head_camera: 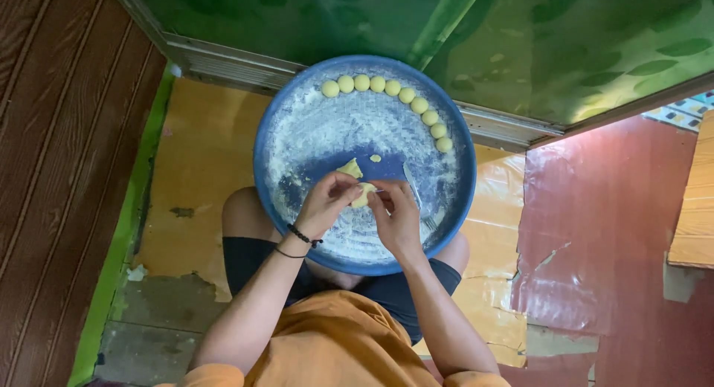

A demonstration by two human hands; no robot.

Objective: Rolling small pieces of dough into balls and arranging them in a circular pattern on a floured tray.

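Yellow dough piece, long axis tilted upper-right to lower-left, pinched between left hand and right hand fingers.

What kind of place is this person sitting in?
Probably the floor of a home, used as a cooking spot. The person sits on worn patched flooring with a floured blue tray on their lap, a row of dough balls along its rim, beside a wooden wall.

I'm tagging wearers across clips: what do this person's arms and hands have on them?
Both arms are bare, no sleeves reaching the forearms. The left hand has a black beaded bracelet at the wrist and a thin black band just below it. The right hand wears nothing visible: no gloves, rings or watch.
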